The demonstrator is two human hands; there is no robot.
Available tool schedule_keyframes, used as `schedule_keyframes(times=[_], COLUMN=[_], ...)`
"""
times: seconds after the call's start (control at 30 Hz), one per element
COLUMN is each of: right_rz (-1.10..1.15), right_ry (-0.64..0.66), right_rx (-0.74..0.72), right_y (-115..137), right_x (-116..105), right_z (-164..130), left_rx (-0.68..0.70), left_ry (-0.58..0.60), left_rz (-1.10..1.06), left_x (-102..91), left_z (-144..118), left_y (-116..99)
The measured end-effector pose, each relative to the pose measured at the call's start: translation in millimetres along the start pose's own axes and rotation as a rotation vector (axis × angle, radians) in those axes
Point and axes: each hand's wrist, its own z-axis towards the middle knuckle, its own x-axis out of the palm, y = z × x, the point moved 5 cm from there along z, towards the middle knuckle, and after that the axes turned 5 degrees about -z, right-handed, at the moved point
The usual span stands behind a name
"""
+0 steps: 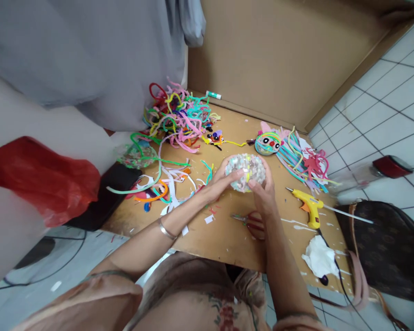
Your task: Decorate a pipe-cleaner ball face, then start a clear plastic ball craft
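Observation:
A round ball (245,171) covered in pale, multicoloured scraps sits between both of my hands above the wooden board (227,234). My left hand (218,182) cups its left side, the thumb lying across the front. My right hand (263,192) grips its right and lower side. Red-handled scissors (251,220) lie on the board just under my right wrist. A silver bangle circles my left wrist.
A tangled heap of pipe cleaners (179,115) lies at the back left. A decorated ball with a face (267,143) and coloured strips rest at the right. A yellow glue gun (308,204), a white tissue (319,258), a glue stick (213,95) and a brown bag (386,248) are nearby.

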Motion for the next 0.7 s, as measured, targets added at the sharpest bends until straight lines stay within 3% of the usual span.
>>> schedule_keyframes(times=[0.27, 0.7], right_rz=[0.041, 0.181], right_ry=[0.023, 0.019], right_rx=[-0.002, 0.036], right_y=[3.7, 6.2], right_x=[-1.8, -3.8], right_z=[-4.1, -7.3], left_rx=[-0.005, -0.03], left_ry=[-0.044, -0.009], left_rz=[0.043, 0.005], left_x=[2.3, 3.7], left_z=[-2.3, -1.0], left_y=[-6.4, -4.0])
